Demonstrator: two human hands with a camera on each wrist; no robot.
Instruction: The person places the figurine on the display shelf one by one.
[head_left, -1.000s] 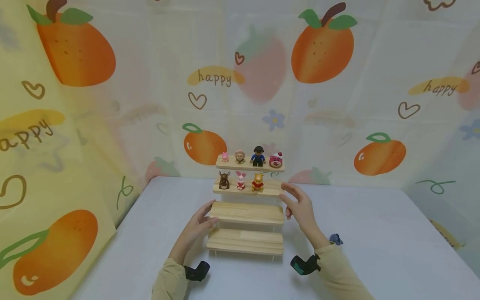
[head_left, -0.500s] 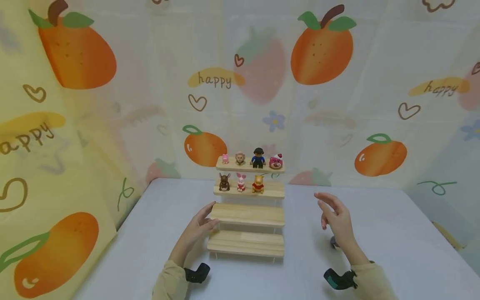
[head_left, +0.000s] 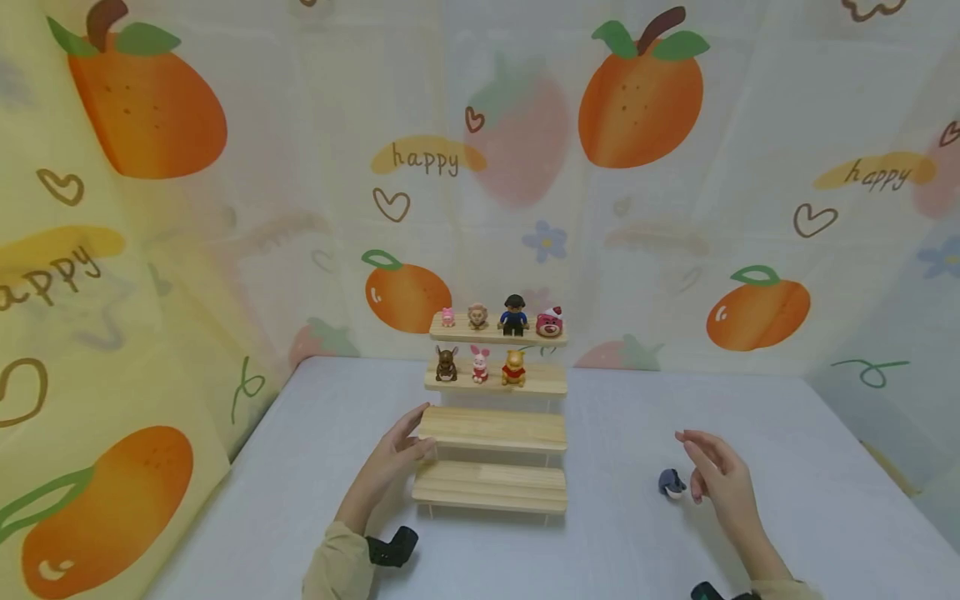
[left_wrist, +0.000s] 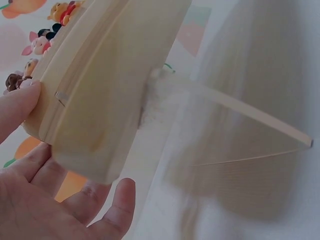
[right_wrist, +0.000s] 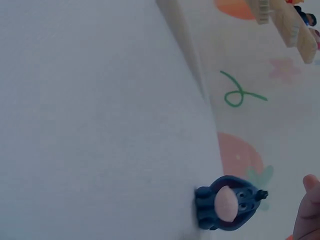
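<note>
A wooden tiered display shelf (head_left: 495,429) stands on the table. My left hand (head_left: 390,458) holds the left end of its third board from the top, with the thumb (left_wrist: 20,110) against one edge and fingers on the other side. To the right of the shelf, a small blue-grey donkey figurine (head_left: 671,483) with a pale muzzle sits upright on the tabletop. My right hand (head_left: 723,479) hovers just right of the donkey, fingers loosely bent and apart from it. Only a bit of that hand (right_wrist: 307,212) enters the right wrist view.
Several small figurines stand on the top board (head_left: 495,335). The second board carries a brown kangaroo-like figurine (head_left: 446,365), a pink piglet (head_left: 480,365) and a yellow bear in red (head_left: 513,367). A fruit-print cloth (head_left: 637,275) hangs behind the white table (head_left: 615,533).
My right hand has moved from the right end of the second board, rightward and toward me, to beside the donkey figurine. The left hand has stayed at the shelf.
</note>
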